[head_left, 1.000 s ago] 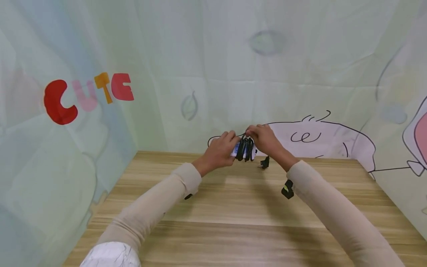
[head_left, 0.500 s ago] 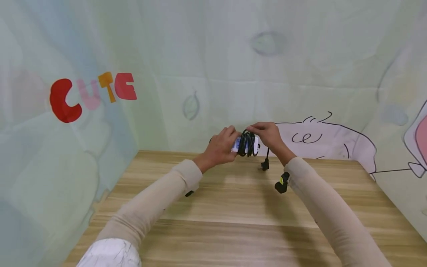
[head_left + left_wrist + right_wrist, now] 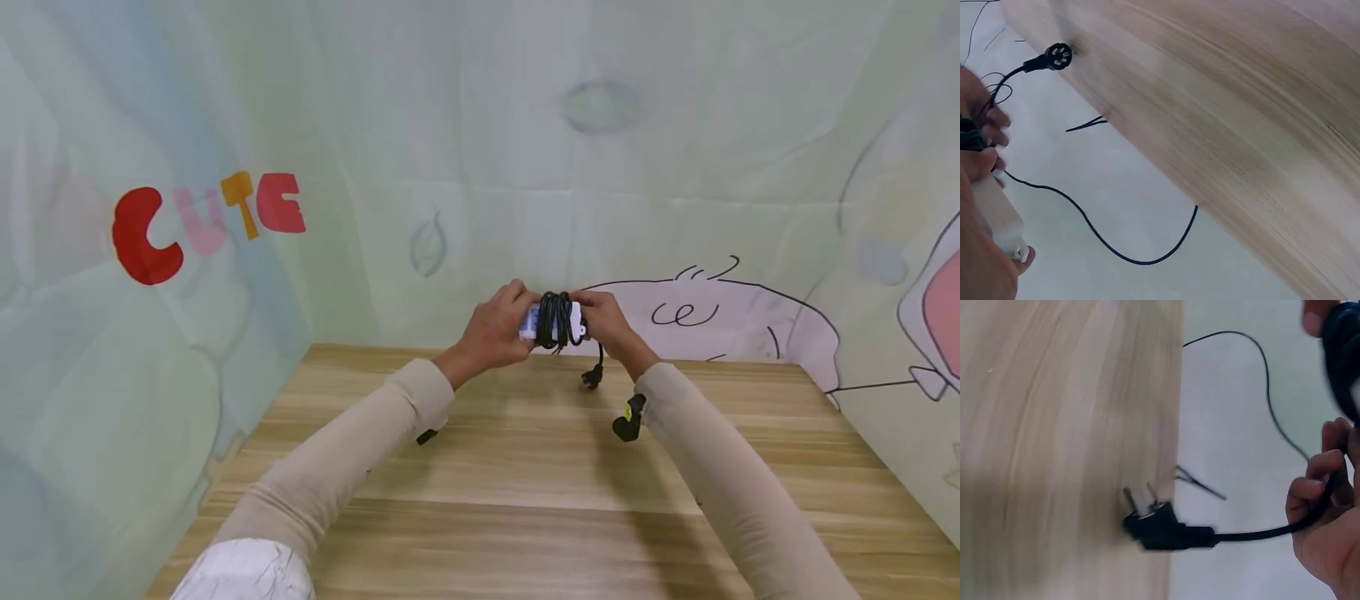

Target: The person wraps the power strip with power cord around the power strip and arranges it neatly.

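A white power strip [image 3: 576,317] with a blue-marked face is held up near the back wall. Its black cord [image 3: 556,319] is wound several times round the middle. My left hand [image 3: 495,327] grips the strip's left end; in the left wrist view the white body [image 3: 999,215] shows under the fingers. At the other end, my right hand [image 3: 606,321] holds the free length of cord [image 3: 1254,537] in curled fingers, plainest in the right wrist view. From that hand hangs the black plug [image 3: 592,377], with its metal prongs [image 3: 1140,501] showing in the right wrist view.
Below the hands lies a wood-grain table [image 3: 480,500]. A printed cloth wall [image 3: 465,125] rises at its back edge and along both sides. A black wrist camera [image 3: 628,419] hangs under the right sleeve, and part of another black device [image 3: 427,437] shows at the left cuff.
My right hand has moved from the top of the winding down to the strip's right end. The strip has turned slightly, showing more white there. The plug hangs a little differently.
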Tool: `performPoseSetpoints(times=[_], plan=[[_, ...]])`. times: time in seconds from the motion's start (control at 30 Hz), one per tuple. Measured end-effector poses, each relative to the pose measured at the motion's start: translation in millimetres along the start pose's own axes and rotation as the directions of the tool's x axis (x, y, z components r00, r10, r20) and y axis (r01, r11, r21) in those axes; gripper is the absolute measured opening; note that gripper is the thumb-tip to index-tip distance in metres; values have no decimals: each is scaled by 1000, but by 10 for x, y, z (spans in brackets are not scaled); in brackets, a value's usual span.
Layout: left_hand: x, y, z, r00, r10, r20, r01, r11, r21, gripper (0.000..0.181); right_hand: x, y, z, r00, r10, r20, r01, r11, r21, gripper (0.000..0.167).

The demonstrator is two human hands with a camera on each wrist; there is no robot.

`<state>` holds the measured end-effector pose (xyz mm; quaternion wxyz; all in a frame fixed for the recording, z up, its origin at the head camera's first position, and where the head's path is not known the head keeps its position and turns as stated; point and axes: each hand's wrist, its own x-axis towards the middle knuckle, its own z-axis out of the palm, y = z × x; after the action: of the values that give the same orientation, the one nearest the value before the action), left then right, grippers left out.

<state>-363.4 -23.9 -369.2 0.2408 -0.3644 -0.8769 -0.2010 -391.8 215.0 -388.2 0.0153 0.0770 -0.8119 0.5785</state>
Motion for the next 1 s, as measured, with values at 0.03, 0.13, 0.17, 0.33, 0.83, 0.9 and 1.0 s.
performPoseSetpoints(times=[0.03,0.13,0.17,0.33,0.83,0.9,1.0], plan=[[7,1,-5,1000,-8,-13,8,1000,-5,56,-18,35,0,1000,14,22,-14,1000,11,30],[42,-4,-24,998,-24,-54,23,1000,-13,55,-71,129,33,996,54,74,-55,998,7,25],[56,-8,-30,998,-27,-64,26,1000,-10,54,-84,153,54,995,62,81,-62,998,-7,24],[73,-37,-46,995,-77,-71,78,997,11,54,-130,143,214,995,16,95,5,976,-217,34],[-6,-118,110,984,-177,-34,179,982,54,56,-463,-137,529,970,157,185,-87,937,-337,31],[-16,-118,133,981,-193,-16,193,979,66,59,-518,-140,545,966,175,191,-106,940,-323,33],[-29,-131,155,977,-212,-14,213,974,76,61,-577,-119,572,969,154,195,-89,948,-304,40]])
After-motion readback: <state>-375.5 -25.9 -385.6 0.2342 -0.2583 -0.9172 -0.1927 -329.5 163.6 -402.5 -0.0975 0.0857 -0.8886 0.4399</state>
